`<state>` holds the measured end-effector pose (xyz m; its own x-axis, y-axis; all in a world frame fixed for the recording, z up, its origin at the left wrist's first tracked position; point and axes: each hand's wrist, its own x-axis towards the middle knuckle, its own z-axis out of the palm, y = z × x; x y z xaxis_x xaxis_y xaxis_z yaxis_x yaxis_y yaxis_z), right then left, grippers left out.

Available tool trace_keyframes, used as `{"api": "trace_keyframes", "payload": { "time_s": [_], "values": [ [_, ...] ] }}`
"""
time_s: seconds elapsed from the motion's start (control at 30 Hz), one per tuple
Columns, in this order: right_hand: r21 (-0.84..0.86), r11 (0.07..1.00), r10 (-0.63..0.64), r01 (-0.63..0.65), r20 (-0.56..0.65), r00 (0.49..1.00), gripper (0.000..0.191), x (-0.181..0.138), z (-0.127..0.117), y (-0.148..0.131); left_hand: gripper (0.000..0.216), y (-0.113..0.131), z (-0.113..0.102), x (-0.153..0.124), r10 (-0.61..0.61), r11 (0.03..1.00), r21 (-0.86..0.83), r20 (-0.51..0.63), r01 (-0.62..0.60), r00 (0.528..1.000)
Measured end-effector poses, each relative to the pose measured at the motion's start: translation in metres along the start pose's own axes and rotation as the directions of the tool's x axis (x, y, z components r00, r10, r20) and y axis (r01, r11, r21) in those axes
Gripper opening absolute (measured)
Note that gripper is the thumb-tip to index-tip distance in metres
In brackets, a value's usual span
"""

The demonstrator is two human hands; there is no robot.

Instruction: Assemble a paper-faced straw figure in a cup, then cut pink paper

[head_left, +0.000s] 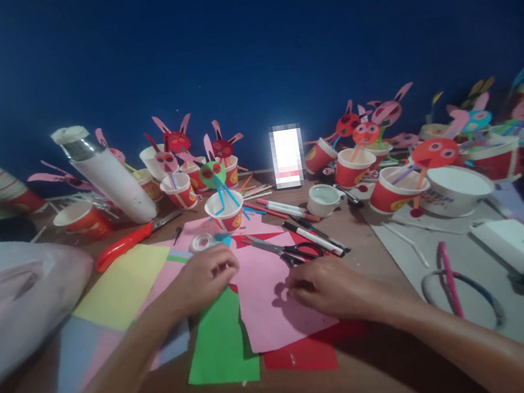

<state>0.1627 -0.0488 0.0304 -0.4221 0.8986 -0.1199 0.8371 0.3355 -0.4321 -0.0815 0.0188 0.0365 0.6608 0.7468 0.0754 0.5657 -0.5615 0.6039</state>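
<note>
My left hand rests on the coloured paper, fingers curled in a pinch near a clear tape roll; what it holds is too small to make out. My right hand lies on a pink paper sheet, fingers bent and pressing down on it. Black-handled scissors lie just beyond my right hand. A green sheet and a red sheet lie under and beside the pink one. A paper cup with a green face and blue straws stands behind the tape.
Red-handled scissors and a white tube lie at the left, by a plastic bag. Several markers lie at centre. Many red paper cups with paper animal faces crowd the back and right. A phone stands against the blue wall.
</note>
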Motion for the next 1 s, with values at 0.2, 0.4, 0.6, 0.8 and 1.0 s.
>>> {"api": "trace_keyframes", "payload": {
  "time_s": [0.2,0.4,0.6,0.8,1.0],
  "values": [
    [0.030,0.999,0.015,-0.013,-0.072,0.997,0.023,-0.001,0.007,0.003,0.010,-0.013,-0.027,-0.005,-0.112,0.993,-0.071,-0.304,0.095,0.946],
    [-0.034,0.998,0.045,-0.049,-0.103,0.994,0.022,-0.001,0.013,-0.002,0.012,-0.028,-0.039,-0.015,-0.126,0.989,0.015,-0.394,0.144,0.910],
    [-0.090,0.995,0.038,-0.052,-0.154,0.987,0.023,0.002,0.021,-0.005,0.019,-0.032,-0.046,-0.019,-0.185,0.976,0.040,-0.359,0.213,0.915],
    [-0.202,0.979,-0.013,-0.025,-0.184,0.983,0.034,0.004,0.033,0.001,0.020,-0.027,-0.036,-0.041,-0.217,0.973,0.044,-0.147,0.225,0.965],
    [-0.215,0.977,-0.049,0.007,-0.190,0.981,0.035,0.005,0.036,0.002,0.025,-0.013,-0.013,-0.073,-0.297,0.942,0.166,0.000,0.293,0.955]
  ]
}}
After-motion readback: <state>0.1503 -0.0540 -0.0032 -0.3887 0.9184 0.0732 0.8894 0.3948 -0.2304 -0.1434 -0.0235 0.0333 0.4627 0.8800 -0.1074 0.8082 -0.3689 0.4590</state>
